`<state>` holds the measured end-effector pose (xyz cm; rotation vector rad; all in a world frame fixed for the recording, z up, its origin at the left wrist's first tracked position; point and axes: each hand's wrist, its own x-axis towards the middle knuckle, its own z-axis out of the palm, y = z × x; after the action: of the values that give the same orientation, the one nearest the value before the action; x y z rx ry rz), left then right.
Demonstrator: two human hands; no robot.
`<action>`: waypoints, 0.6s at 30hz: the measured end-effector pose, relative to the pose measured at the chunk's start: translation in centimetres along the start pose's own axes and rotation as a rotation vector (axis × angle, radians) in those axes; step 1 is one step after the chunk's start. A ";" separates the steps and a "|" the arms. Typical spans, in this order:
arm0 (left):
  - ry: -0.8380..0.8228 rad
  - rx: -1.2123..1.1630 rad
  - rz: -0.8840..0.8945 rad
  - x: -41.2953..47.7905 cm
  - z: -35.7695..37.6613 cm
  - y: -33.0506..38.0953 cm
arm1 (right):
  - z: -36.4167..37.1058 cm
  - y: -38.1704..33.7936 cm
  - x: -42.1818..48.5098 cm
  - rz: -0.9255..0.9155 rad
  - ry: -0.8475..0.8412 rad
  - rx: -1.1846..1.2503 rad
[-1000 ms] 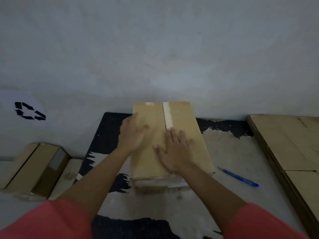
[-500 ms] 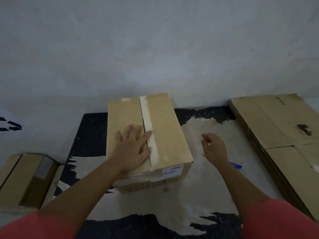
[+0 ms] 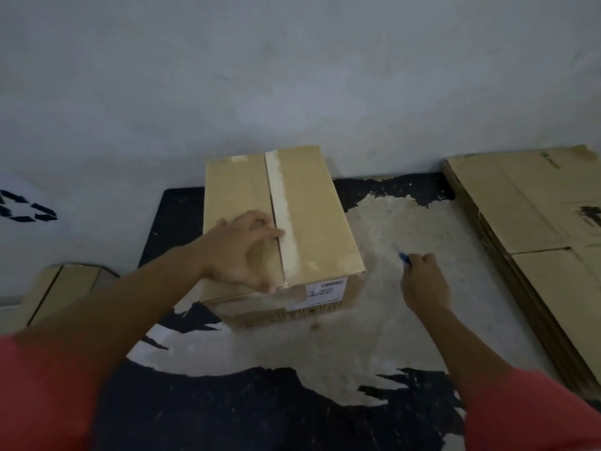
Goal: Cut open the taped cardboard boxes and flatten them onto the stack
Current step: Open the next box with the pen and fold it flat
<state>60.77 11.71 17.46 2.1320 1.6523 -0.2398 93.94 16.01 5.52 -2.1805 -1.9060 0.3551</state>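
Note:
A closed brown cardboard box (image 3: 312, 216) stands on the floor against the wall, with a pale strip of tape (image 3: 283, 216) running down the middle of its top and a white label on its near side. My left hand (image 3: 240, 249) rests on the left half of the top, fingers curled at the tape's edge. To the right of the box, my right hand (image 3: 422, 281) is closed around a blue pen-like tool (image 3: 405, 257), whose tip sticks out above my fingers, just above the floor.
A stack of flattened cardboard (image 3: 533, 229) lies along the right side. Another taped box (image 3: 61, 291) sits at the lower left. The floor mat (image 3: 260, 408) is black with worn pale patches. The wall carries a recycling mark (image 3: 26, 209) at left.
My right hand left the box top, reached right to the blue tool on the floor and closed on it. My left hand slid toward the tape and stayed on the box.

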 end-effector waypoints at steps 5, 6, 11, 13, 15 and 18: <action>-0.191 0.215 0.001 -0.2 -1.9 0.9 | -4.7 -4.5 -2.8 -0.216 0.183 0.293; -0.196 0.222 0.006 -0.2 -2.0 1.2 | -5.3 -5.4 -3.8 -0.296 0.192 0.309; -0.197 0.287 0.043 0.3 -2.6 1.5 | -5.7 -8.2 -9.2 -0.669 0.047 0.298; -0.200 0.302 0.047 0.2 -2.7 1.7 | -4.6 -8.7 -11.1 -0.744 -0.016 0.235; -0.186 0.335 0.059 0.2 -2.6 1.9 | -3.6 -9.2 -12.6 -0.785 -0.024 0.221; -0.179 0.366 0.053 0.5 -2.1 1.9 | -2.5 -10.2 -13.8 -0.795 0.036 0.216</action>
<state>62.42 12.71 19.59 2.3294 1.5388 -0.7445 83.46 3.62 11.64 -1.1508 -2.3748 0.3367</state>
